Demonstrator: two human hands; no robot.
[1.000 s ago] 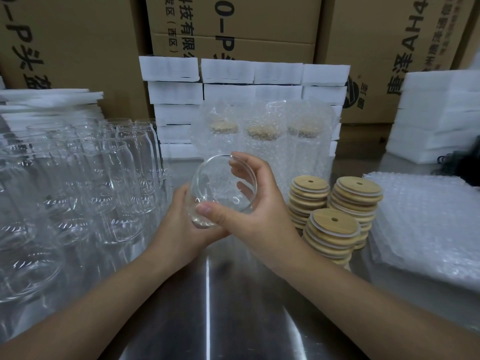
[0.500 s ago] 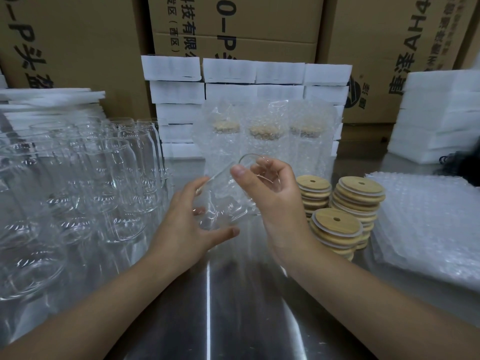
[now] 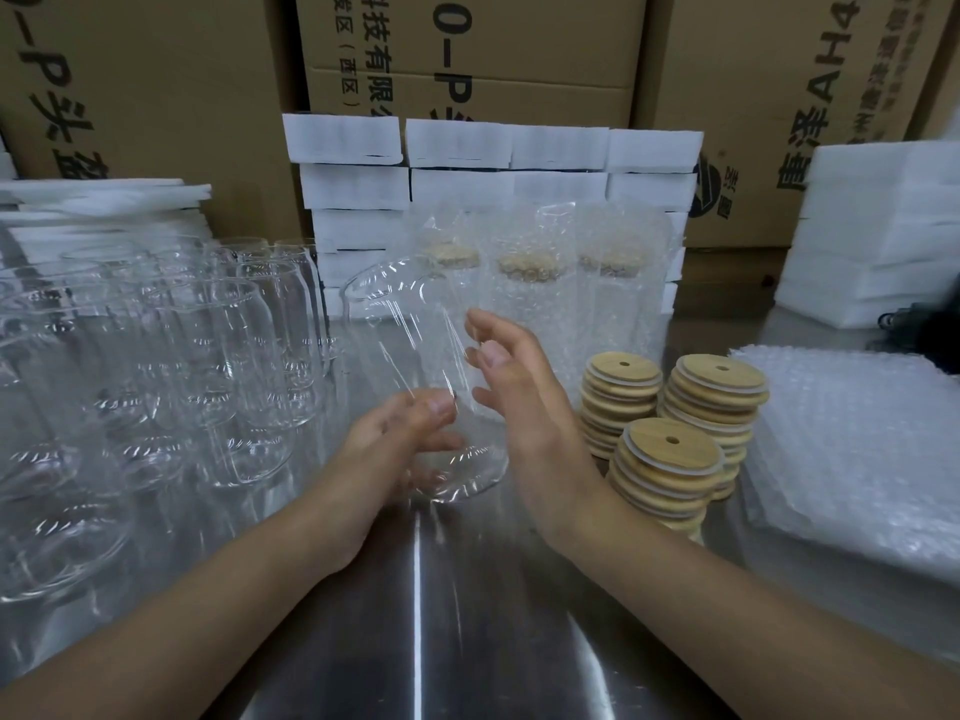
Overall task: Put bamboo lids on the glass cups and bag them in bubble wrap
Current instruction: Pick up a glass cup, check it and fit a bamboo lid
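My left hand (image 3: 395, 449) grips the glass cup (image 3: 405, 345) near its base, fingers curled round it; the cup tilts, mouth toward 11 o'clock, base toward 5. My right hand (image 3: 524, 402) hangs empty, fingers straight, just beside the cup's right wall, with the 3 stacks of bamboo lids (image 3: 670, 449) at its 3 o'clock.

Motion-blurred glass cup (image 3: 410, 356); left hand (image 3: 382, 452) grip indistinct thru glass.
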